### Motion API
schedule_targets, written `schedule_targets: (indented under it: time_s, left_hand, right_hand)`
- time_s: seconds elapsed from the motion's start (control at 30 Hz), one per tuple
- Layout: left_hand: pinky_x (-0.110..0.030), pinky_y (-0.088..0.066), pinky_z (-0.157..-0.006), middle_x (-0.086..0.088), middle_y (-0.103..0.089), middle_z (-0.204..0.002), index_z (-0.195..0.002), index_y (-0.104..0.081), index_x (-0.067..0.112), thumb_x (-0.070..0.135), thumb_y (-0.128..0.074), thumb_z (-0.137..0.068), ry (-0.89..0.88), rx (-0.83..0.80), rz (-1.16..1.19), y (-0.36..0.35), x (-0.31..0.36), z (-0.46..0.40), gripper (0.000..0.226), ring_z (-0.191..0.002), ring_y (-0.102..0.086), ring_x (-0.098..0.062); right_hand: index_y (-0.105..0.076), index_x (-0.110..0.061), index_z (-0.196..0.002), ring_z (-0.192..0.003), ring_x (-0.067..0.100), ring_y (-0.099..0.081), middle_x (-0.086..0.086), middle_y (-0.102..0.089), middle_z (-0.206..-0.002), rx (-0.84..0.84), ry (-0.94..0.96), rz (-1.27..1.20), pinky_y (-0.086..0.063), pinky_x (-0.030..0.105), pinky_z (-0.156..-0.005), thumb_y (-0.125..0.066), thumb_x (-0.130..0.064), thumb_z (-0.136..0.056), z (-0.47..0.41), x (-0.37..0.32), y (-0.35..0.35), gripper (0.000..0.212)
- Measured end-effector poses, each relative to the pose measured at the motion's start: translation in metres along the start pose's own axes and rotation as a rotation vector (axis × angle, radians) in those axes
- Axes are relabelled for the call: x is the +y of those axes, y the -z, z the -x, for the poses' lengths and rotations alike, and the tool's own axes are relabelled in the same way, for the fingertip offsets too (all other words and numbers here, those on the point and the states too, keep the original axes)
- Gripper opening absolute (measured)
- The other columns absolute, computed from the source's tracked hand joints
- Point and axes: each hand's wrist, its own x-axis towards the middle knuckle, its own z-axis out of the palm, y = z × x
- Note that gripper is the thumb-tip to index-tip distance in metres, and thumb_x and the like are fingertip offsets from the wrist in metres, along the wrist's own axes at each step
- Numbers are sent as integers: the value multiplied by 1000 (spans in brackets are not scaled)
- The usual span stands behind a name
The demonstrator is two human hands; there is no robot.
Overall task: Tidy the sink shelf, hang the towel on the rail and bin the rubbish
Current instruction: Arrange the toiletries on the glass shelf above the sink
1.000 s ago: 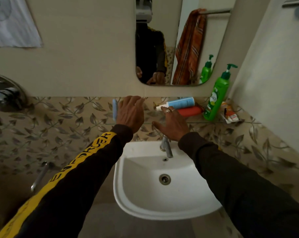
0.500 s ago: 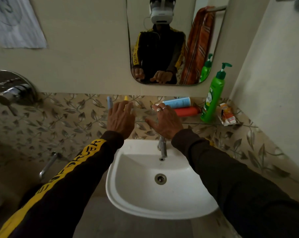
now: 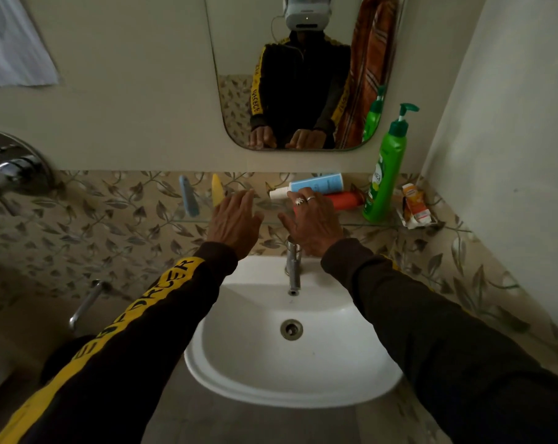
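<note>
Both hands reached out over the white sink (image 3: 271,389) toward the glass shelf (image 3: 380,224) under the mirror (image 3: 236,59). The left hand (image 3: 234,219) was flat, fingers straight, holding nothing, its fingertips near a yellow toothbrush (image 3: 216,193) and a blue toothbrush (image 3: 188,200) that stood on the shelf against the tiled wall. The right hand (image 3: 312,224) was also spread and held nothing — its ringed fingers lay over the near end of a blue tube (image 3: 322,184), though contact could not be confirmed. A red tube (image 3: 348,200) lay just beside the blue one, with a green pump bottle (image 3: 384,174) upright to the right and a crumpled orange wrapper (image 3: 415,206) at the far end.

The tubes looked light, smooth and soft-walled; a grip around the middle should do, squeezed gently so the cap end does not ooze. The pump bottle was probably the heaviest item — best taken around the body, not by the pump. The wrapper looked like flimsy rubbish that a pinch would lift. The striped towel (image 3: 372,68) appeared only as a reflection, draped over a rail.
</note>
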Motion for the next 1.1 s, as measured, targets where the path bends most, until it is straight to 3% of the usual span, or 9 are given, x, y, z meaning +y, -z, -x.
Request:
schedule_targets:
  time_s: [0.27,0.73,0.9,1.1]
  left_hand:
    - [-45,-40,-102,-11,-49,-137,-139,-41,11,37,-51,-94,-73,-78,32,-27,5,-24,53,-120,-48,-30]
    - [-41,-39,-94,-13,-54,-130,-136,-46,10,27,-57,-91,-176,-111,142,-51,-4,-66,49,-113,-51,-33]
    - [-43,-40,-95,-12,-53,-129,-134,-46,12,26,-54,-92,-138,-144,122,-63,-7,-72,45,-113,-51,-33]
    - [-45,-42,-91,-14,-60,-119,-125,-47,11,22,-51,-90,72,-221,128,-69,-8,-88,37,-112,-53,-37]
  right_hand:
    - [-54,-9,-137,-115,34,-55,14,-56,-128,27,-115,13,-47,51,-98,-56,-44,-97,-1,15,-2,53]
    - [-51,-10,-143,-129,36,-47,14,-50,-142,19,-305,98,-33,47,-110,-54,-45,-97,-21,27,-5,58]
    - [-53,-11,-142,-126,37,-49,14,-50,-141,19,-347,123,-35,48,-108,-52,-42,-98,-27,35,-11,54]
    - [-55,-4,-136,-123,38,-52,18,-50,-139,83,-422,-22,-40,46,-106,-51,-33,-99,-47,49,-13,46]
